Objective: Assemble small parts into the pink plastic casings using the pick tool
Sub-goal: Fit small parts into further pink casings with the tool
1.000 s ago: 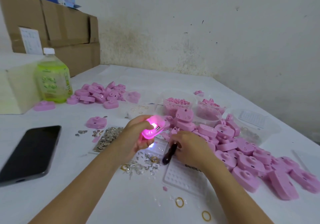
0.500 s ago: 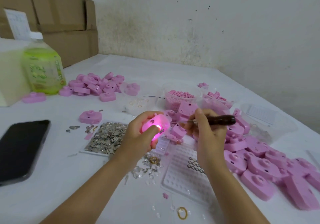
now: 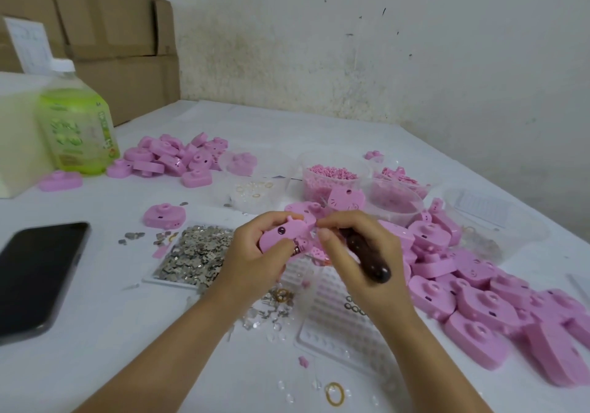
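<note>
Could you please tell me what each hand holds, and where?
Left hand: pink casing, round its body. Right hand: pick tool, by its dark handle.

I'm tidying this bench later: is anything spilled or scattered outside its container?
Yes. Small metal parts lie loose on the table left of their white tray. Clear beads are scattered nearer the front edge, and a gold ring sits alone there.

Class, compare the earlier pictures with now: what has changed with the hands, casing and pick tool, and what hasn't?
The glow in the pink casing has gone out. The right hand has moved left against the casing, swinging the dark handle of the pick tool from pointing right to pointing down toward the camera. The left hand still grips the casing; phone and bottle are unmoved.
</note>
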